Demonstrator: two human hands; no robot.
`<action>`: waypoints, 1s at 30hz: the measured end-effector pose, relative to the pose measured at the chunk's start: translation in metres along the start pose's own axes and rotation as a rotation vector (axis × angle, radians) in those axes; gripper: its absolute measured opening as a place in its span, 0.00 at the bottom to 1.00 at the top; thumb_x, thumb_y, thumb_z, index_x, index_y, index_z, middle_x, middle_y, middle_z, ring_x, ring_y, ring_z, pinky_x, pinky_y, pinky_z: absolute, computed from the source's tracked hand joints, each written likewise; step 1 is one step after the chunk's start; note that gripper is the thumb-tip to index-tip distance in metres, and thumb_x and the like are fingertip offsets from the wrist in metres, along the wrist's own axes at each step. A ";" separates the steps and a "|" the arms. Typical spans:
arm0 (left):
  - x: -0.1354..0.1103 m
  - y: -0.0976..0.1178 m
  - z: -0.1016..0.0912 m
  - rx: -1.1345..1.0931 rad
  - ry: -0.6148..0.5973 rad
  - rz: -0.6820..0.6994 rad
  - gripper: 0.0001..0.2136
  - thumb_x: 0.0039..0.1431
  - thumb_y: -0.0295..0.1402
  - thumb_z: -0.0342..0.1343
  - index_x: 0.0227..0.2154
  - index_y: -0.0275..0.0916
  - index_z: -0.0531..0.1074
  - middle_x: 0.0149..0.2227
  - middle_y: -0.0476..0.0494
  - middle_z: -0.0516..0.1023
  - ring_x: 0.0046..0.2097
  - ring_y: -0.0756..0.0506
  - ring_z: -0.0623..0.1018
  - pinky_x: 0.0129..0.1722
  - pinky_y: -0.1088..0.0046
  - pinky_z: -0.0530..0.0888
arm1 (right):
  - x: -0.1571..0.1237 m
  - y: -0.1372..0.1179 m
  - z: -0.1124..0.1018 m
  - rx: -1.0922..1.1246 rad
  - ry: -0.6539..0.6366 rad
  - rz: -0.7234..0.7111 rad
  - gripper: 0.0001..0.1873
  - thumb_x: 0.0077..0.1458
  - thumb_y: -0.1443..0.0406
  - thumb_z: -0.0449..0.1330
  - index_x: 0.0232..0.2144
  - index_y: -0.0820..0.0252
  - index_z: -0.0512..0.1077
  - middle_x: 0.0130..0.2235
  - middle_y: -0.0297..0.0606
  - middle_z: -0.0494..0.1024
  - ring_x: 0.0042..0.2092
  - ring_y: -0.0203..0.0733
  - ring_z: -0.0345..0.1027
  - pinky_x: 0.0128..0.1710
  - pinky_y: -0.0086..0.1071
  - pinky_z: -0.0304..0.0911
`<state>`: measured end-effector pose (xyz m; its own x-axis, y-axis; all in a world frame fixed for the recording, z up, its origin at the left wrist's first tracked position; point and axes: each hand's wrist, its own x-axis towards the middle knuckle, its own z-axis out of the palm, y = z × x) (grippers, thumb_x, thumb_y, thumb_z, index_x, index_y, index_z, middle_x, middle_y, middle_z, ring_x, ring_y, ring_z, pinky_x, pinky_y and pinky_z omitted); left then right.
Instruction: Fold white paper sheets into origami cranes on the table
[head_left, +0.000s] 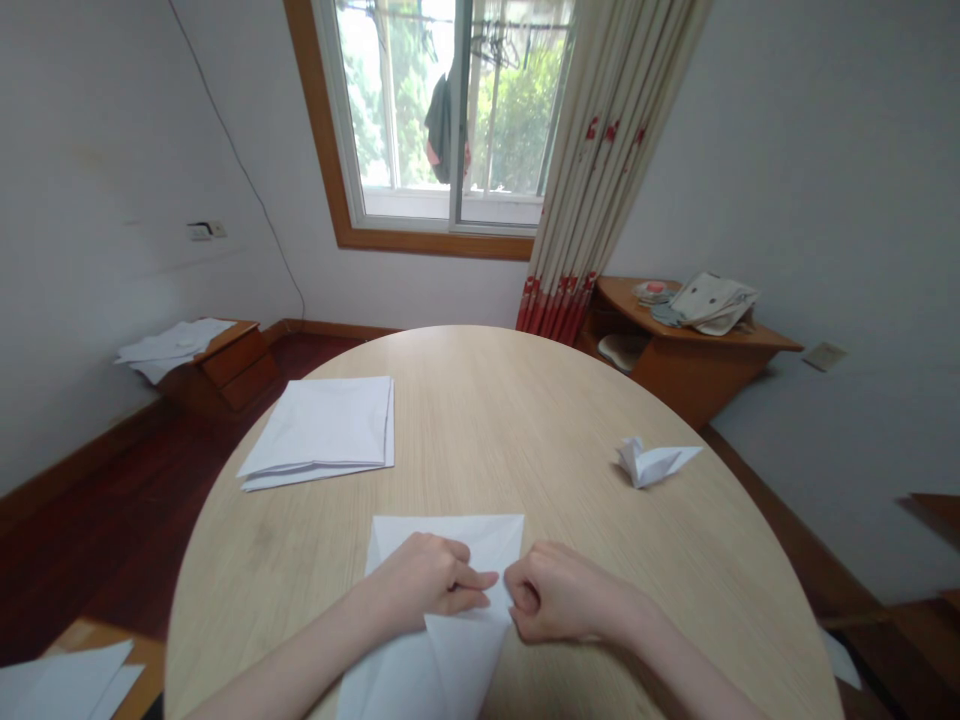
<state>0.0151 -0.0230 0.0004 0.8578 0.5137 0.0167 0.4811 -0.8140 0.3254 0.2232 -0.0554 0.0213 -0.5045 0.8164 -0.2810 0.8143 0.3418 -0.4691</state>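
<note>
- Walls (817, 170), white, at left and right; dark red floor (67, 540) at left.
- Window (405, 110) straight ahead, patterned curtain (600, 170) gathered at its right side.
- Worktop (487, 420), round, pale wood grain, centre.
- Corner unit (697, 375), wooden, at right, bearing a pale bag (716, 303).
- Stack of white paper (330, 425), left part of the worktop, edges uneven.
- Worked sheet (394, 670), white, partly folded, on the near worktop, lower end out of frame. Step in hand, by judgement: creasing a fold near its right edge. Next move, probably, calls for firm pressure along that crease, edges aligned.
- Left hand (427, 575), lying on the sheet, fingers bent, index finger pointing right; grip cannot be told.
- Right hand (559, 595), at the sheet's right edge, fingers curled in; whether they pinch it cannot be told.
- Folded paper figure (649, 465), right part of the worktop, well apart from both hands.
</note>
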 end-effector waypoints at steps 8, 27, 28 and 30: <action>0.001 0.001 -0.001 0.007 -0.004 -0.004 0.10 0.63 0.39 0.54 0.43 0.50 0.77 0.23 0.52 0.70 0.26 0.50 0.74 0.23 0.76 0.59 | 0.001 -0.002 -0.001 0.062 -0.062 0.018 0.11 0.40 0.72 0.60 0.14 0.60 0.62 0.14 0.21 0.57 0.19 0.28 0.50 0.23 0.24 0.46; -0.002 -0.003 0.003 -0.014 0.038 0.018 0.08 0.61 0.37 0.57 0.41 0.47 0.78 0.24 0.52 0.73 0.26 0.50 0.74 0.24 0.76 0.58 | -0.001 0.002 -0.004 0.125 -0.064 0.032 0.13 0.44 0.70 0.59 0.15 0.60 0.60 0.15 0.22 0.58 0.18 0.28 0.51 0.21 0.24 0.45; -0.002 -0.003 0.004 -0.016 0.047 0.022 0.08 0.61 0.36 0.57 0.41 0.48 0.78 0.24 0.52 0.73 0.26 0.50 0.74 0.24 0.76 0.58 | 0.000 0.003 -0.005 0.114 -0.035 0.022 0.12 0.44 0.70 0.59 0.15 0.60 0.60 0.16 0.22 0.58 0.19 0.28 0.50 0.21 0.24 0.45; -0.003 -0.004 0.005 -0.024 0.066 0.027 0.08 0.61 0.36 0.57 0.42 0.48 0.78 0.25 0.52 0.74 0.26 0.50 0.74 0.24 0.76 0.58 | 0.002 0.006 -0.006 0.085 0.050 0.000 0.12 0.47 0.69 0.59 0.16 0.60 0.62 0.17 0.23 0.58 0.21 0.29 0.50 0.22 0.24 0.44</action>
<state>0.0120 -0.0228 -0.0057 0.8562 0.5091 0.0879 0.4529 -0.8215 0.3465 0.2293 -0.0491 0.0231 -0.4875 0.8396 -0.2396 0.7862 0.3027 -0.5388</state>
